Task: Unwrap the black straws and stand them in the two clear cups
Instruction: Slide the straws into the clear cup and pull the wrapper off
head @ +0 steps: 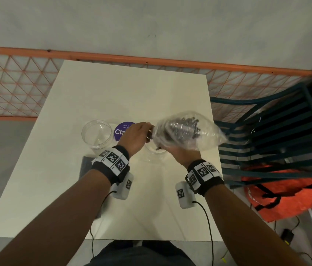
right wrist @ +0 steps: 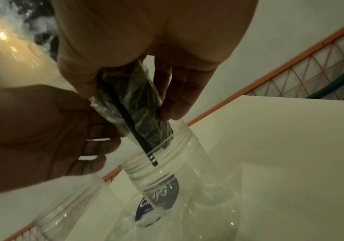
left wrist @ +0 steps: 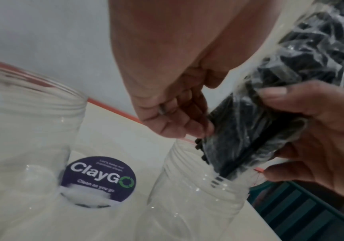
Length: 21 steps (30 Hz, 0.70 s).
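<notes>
A clear plastic wrapper [head: 187,129] full of black straws is tilted, open end down, over the right clear cup [head: 155,150]. My right hand [head: 172,148] grips the wrapper near its lower end [right wrist: 134,104]. My left hand [head: 147,131] pinches the wrapper's mouth [left wrist: 218,130]. One black straw [right wrist: 146,151] sticks out of the wrapper, its tip inside the cup's threaded mouth [right wrist: 177,156]. The rest of the straws [left wrist: 249,117] stay bunched in the plastic. The left clear cup [head: 96,134] stands empty beside a round purple sticker [left wrist: 99,177].
The cups stand mid-way across a white table [head: 122,89]. A flat dark item [head: 85,166] lies under my left wrist. A teal slatted chair [head: 266,135] and an orange bag [head: 285,194] are right of the table. An orange mesh fence [head: 17,83] runs behind.
</notes>
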Motion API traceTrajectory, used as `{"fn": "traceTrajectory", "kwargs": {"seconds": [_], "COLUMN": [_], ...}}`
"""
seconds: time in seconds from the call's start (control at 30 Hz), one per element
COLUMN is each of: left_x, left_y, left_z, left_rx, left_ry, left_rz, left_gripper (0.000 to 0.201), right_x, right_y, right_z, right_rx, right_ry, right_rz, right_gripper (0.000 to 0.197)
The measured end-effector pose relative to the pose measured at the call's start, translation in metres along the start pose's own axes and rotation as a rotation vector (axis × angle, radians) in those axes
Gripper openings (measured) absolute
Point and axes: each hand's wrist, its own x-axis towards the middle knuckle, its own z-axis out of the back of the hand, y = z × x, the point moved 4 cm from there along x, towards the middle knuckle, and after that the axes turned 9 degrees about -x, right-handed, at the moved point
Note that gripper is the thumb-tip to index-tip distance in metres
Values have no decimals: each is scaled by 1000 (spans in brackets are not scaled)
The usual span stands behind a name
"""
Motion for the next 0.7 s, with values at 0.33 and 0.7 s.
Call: {"fn": "traceTrajectory", "kwargs": {"seconds": [0.33,0.7], "left_x": [14,0], "left_y": [35,31], "left_z": [0,-2], "left_rx": [627,614], "left_ry": [116,97], "left_rz": [-32,-75], "left_gripper": [64,71], "right_x": [8,40], "right_y": [22,-8], "right_z": [13,-18], "right_rx": [35,-150], "right_ry": [-199,-206], "right_rz": [95,-1], "right_gripper": [24,106]}}
